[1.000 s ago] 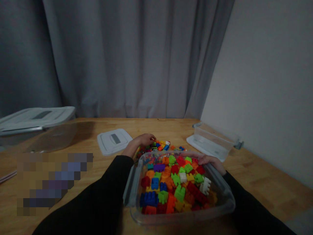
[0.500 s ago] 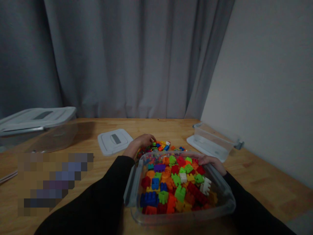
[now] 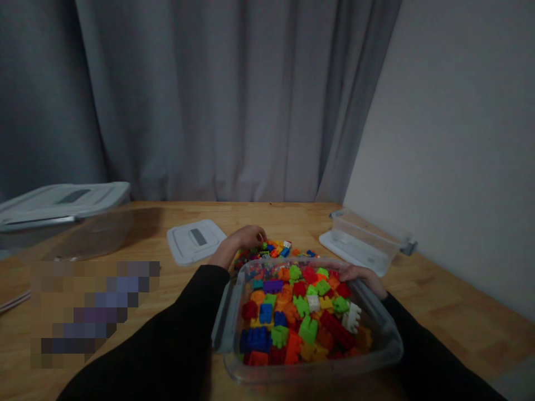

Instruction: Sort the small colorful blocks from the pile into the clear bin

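In the head view, a clear plastic box full of colourful toy building bricks is close in front of me. My right hand grips its far right rim, with some fingers partly hidden behind the plastic. Past the box's far left corner, my left hand reaches to a pile of smaller bricks on the table. Its fingers are curled down and together at the pile's near-left side, and what they hold, if anything, is hidden.
A white lid lies on the wooden table left of the pile. Another clear box stands on a lid at right. A large lidded box sits far left. Grey curtain hangs behind; a wall bounds the right.
My left hand has shifted slightly up and to the right over the pile. The right hand and the brick box stay where they were.
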Motion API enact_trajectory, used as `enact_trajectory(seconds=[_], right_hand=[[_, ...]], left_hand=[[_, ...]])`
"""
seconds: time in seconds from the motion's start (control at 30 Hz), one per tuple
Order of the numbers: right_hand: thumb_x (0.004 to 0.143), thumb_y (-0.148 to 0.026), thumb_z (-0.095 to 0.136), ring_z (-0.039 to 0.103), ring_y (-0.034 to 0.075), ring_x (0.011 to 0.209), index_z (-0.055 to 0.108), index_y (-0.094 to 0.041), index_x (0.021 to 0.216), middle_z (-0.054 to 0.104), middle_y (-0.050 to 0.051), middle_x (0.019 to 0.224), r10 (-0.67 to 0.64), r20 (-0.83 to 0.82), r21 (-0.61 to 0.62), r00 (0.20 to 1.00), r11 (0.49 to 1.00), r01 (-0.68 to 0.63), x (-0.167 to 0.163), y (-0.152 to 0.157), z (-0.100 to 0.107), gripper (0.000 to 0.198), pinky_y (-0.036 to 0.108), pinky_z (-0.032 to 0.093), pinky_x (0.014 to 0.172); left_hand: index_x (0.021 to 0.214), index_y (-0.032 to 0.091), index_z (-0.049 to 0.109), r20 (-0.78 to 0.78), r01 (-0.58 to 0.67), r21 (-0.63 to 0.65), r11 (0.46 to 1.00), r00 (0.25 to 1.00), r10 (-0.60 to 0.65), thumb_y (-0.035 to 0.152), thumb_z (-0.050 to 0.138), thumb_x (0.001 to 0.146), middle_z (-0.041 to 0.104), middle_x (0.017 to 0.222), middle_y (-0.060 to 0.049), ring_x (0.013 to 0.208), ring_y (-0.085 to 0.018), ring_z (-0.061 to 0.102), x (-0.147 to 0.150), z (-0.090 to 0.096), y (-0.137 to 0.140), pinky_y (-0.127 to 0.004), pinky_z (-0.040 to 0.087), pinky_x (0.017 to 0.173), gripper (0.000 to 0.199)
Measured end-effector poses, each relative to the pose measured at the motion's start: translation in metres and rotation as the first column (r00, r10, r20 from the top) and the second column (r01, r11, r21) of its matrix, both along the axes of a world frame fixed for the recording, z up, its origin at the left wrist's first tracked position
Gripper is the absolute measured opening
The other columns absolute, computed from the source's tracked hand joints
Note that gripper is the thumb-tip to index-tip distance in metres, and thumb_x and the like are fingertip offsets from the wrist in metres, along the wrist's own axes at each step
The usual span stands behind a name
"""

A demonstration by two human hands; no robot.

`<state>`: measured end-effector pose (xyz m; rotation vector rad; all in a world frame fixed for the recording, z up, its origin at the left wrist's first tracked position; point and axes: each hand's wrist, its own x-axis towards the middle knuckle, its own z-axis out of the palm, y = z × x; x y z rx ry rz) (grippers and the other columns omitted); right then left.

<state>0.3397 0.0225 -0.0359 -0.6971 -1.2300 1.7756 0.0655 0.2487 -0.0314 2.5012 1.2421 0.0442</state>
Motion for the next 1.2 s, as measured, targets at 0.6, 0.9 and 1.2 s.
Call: enact_trajectory(seconds=[0.6,0.9,1.2], right_hand=[[0.064,-0.022,0.050,0.059,0.027,0.120,0.063,-0.015,0.125,0.065,0.010,0.128,0.021,0.008,0.001,1.000,1.000,-0.021,0.001,-0.003,0.005,0.063,0.043,0.035,0.111],[0.065,-0.021,0.048,0.058,0.030,0.121,0.062,-0.012,0.126,0.064,0.011,0.128,0.024,-0.048,0.019,0.999,1.000,-0.023,-0.003,-0.006,0.009,0.063,0.044,0.037,0.110],[0.065,-0.020,0.047,0.056,0.030,0.125,0.060,-0.011,0.129,0.061,0.012,0.132,0.016,-0.015,0.037,1.000,0.999,-0.015,-0.001,-0.005,0.006,0.066,0.045,0.032,0.113]], left_hand=[[0.110,0.016,0.063,-0.002,0.046,0.233,0.972,0.999,-0.047,0.035,0.059,0.090,0.067,0.111,-0.007,0.096,-0.021,0.065,0.003,0.051,-0.025,-0.042,0.055,0.083,0.028],[0.096,0.020,0.072,0.085,0.313,0.288,0.905,0.933,-0.350,0.029,0.059,0.086,0.076,0.086,-0.002,0.077,-0.013,0.068,0.005,0.133,-0.125,-0.022,0.047,0.066,0.019],[0.094,0.027,0.071,-0.056,0.491,0.281,0.825,0.866,-0.496,0.024,0.056,0.090,0.075,0.089,0.001,0.082,-0.015,0.068,-0.019,0.128,-0.210,-0.026,0.048,0.077,0.017]])
